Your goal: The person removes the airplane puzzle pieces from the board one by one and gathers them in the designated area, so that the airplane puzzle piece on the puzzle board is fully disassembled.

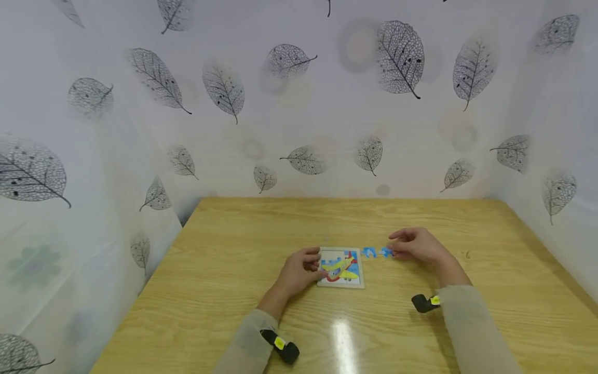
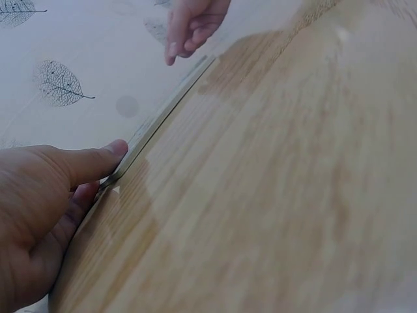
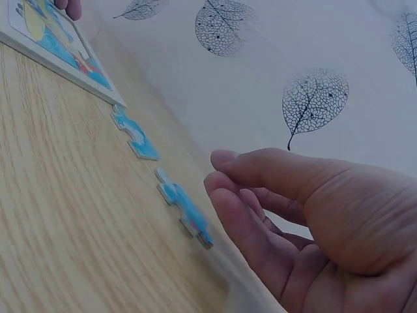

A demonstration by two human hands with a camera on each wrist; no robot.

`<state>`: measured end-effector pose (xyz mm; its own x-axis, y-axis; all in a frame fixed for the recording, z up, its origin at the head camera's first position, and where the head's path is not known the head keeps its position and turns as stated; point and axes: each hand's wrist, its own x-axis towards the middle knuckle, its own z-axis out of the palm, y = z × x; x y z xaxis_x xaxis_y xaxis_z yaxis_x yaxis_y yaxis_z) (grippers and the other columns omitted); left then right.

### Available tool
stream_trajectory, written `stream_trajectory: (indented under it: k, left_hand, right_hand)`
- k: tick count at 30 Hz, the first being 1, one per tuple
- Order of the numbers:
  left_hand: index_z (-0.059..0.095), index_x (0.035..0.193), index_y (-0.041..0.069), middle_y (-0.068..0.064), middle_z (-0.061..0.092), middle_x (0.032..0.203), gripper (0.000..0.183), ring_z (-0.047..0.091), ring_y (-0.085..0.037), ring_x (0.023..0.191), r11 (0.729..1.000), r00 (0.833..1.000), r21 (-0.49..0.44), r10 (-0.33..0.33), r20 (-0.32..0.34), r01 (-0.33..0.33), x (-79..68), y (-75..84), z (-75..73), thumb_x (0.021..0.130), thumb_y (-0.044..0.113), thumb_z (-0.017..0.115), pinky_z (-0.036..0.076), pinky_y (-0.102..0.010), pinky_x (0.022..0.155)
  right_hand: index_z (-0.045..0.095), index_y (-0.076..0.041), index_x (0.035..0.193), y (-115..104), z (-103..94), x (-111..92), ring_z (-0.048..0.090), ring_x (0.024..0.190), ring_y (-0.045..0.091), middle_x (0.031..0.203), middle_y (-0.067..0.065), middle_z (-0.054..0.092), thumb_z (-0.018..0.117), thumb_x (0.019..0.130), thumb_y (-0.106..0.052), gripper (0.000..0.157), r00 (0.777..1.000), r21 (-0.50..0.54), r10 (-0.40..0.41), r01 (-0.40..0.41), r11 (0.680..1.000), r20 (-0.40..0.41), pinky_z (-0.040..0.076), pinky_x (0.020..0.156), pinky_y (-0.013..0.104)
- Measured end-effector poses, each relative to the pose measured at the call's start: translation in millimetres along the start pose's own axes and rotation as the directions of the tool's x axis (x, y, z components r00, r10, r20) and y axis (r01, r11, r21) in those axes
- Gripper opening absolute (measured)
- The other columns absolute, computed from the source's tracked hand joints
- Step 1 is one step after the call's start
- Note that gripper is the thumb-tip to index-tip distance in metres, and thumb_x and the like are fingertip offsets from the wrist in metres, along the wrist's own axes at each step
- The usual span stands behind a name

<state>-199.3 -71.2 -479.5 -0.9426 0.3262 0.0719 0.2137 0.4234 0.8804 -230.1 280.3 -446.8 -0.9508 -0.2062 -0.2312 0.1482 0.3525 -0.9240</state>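
Observation:
A square jigsaw puzzle tray (image 1: 348, 285) with a light frame and a yellow airplane picture lies on the table; pale bare areas show at its upper part. My left hand (image 1: 299, 272) grips its left edge, the thumb on top, as the left wrist view (image 2: 45, 208) also shows. Two loose blue puzzle pieces lie off the tray's far right corner: the nearer-to-tray piece (image 3: 137, 137) and another piece (image 3: 187, 210) with a touch of red. Beside that second piece is my right hand (image 1: 419, 245), its fingers bent loosely and apart from it in the right wrist view.
The wooden table (image 1: 224, 311) carries a bright light reflection near its front. A pale curtain (image 1: 327, 119) printed with dark leaves hangs behind the table and along both sides. Black wrist cameras (image 1: 422, 303) sit on both sleeves.

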Motion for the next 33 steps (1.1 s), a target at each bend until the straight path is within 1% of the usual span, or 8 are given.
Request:
stream_trajectory:
  k: [2,5,11,18,23,28,30,33]
  left_hand:
    - [0.064,0.131,-0.001,-0.011,0.061,0.136,0.054,0.061,-0.012,0.094,1.0,1.0,-0.004,0.001,-0.001,-0.001,0.1,0.0,-0.4,0.083,0.013,0.082,0.052,-0.018,0.079]
    - [0.064,0.13,-0.001,-0.011,0.061,0.137,0.052,0.061,-0.012,0.094,1.0,1.0,-0.008,0.008,-0.004,-0.008,0.4,-0.4,-0.9,0.082,0.012,0.082,0.052,-0.018,0.079]
    - [0.065,0.13,0.0,-0.01,0.061,0.137,0.052,0.06,-0.011,0.093,1.0,1.0,-0.025,0.004,-0.008,-0.004,-0.2,-0.5,-1.4,0.083,0.012,0.082,0.052,-0.017,0.078]
    - [0.065,0.128,-0.003,-0.012,0.06,0.138,0.051,0.061,-0.012,0.093,1.0,1.0,-0.005,0.018,-0.009,-0.018,-0.3,-0.9,-2.3,0.082,0.012,0.082,0.052,-0.017,0.078]
    - [0.065,0.13,0.0,-0.009,0.061,0.137,0.052,0.061,-0.01,0.094,1.0,1.0,-0.001,0.008,-0.001,-0.008,1.2,-0.5,-1.3,0.083,0.015,0.083,0.053,-0.018,0.08]
    - [0.065,0.13,-0.001,-0.01,0.062,0.136,0.053,0.062,-0.011,0.093,1.0,1.0,-0.008,0.007,0.0,-0.007,1.1,-0.3,0.1,0.082,0.013,0.083,0.053,-0.018,0.08]
    - [0.065,0.129,-0.001,-0.01,0.062,0.136,0.052,0.062,-0.011,0.094,1.0,1.0,-0.011,0.002,-0.001,-0.002,0.5,0.0,0.4,0.082,0.013,0.083,0.053,-0.017,0.08]
    - [0.065,0.128,-0.002,-0.01,0.061,0.137,0.051,0.062,-0.012,0.095,1.0,1.0,-0.008,0.003,0.0,-0.003,-0.7,0.1,0.9,0.082,0.012,0.083,0.053,-0.018,0.08]
  right_hand:
    - [0.052,0.012,0.134,-3.7,2.8,0.4,0.07,0.089,0.013,0.104,0.009,0.064,0.07,0.094,-0.013,0.05,1.0,0.007,-0.008,0.008,1.0,0.011,0.06,0.082,0.031]
    - [0.053,0.013,0.133,-10.2,9.0,2.1,0.071,0.091,0.015,0.104,0.01,0.065,0.07,0.094,-0.012,0.05,0.998,0.009,-0.043,0.042,0.999,0.049,0.06,0.083,0.032]
    - [0.057,0.015,0.127,-20.2,26.3,7.4,0.072,0.088,0.019,0.1,0.014,0.068,0.068,0.095,-0.012,0.044,0.986,-0.033,-0.105,0.11,0.993,0.131,0.061,0.079,0.034]
    - [0.062,0.012,0.121,-28.3,51.1,11.2,0.071,0.083,0.018,0.099,0.016,0.07,0.069,0.094,-0.012,0.037,0.979,-0.094,-0.103,0.121,0.988,0.178,0.061,0.076,0.033]
    - [0.065,0.01,0.117,-33.6,66.8,10.5,0.069,0.078,0.015,0.094,0.013,0.069,0.069,0.093,-0.01,0.031,0.977,-0.122,-0.082,0.107,0.987,0.195,0.061,0.072,0.031]
    - [0.067,0.01,0.115,-37.0,82.8,7.5,0.07,0.075,0.015,0.095,0.015,0.071,0.07,0.092,-0.01,0.03,0.972,-0.117,-0.088,0.116,0.986,0.22,0.061,0.07,0.03]
    - [0.068,0.009,0.114,-36.5,88.8,7.5,0.07,0.074,0.015,0.095,0.016,0.072,0.07,0.092,-0.01,0.029,0.975,-0.11,-0.085,0.11,0.988,0.204,0.061,0.069,0.03]
    - [0.069,0.008,0.112,-34.6,95.8,8.4,0.069,0.072,0.013,0.093,0.014,0.072,0.071,0.091,-0.01,0.027,0.985,-0.109,-0.069,0.087,0.99,0.157,0.061,0.068,0.028]
